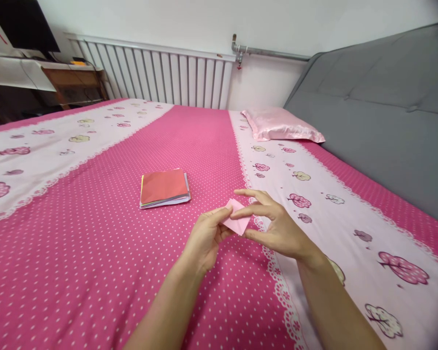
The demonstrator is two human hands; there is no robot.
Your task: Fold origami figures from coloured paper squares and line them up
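Note:
A small folded piece of pink paper (240, 224) is held up over the bed, shaped roughly like a square turned on its corner. My left hand (206, 236) pinches its left side, thumb on top and fingers underneath. From the other side my right hand (277, 221) grips it, with the thumb by the lower right corner and one finger lying across the top face. Another right finger stretches out above the paper. To the left of my hands, a stack of coloured paper (164, 188) lies on the bedspread with a red sheet uppermost.
The pink dotted bedspread (105, 243) spreads under everything. A pink pillow (281, 124) lies by the grey headboard (379, 97) at right. Against the far wall stand a white radiator (168, 73) and, at left, a desk (73, 78) with a black monitor (24, 24).

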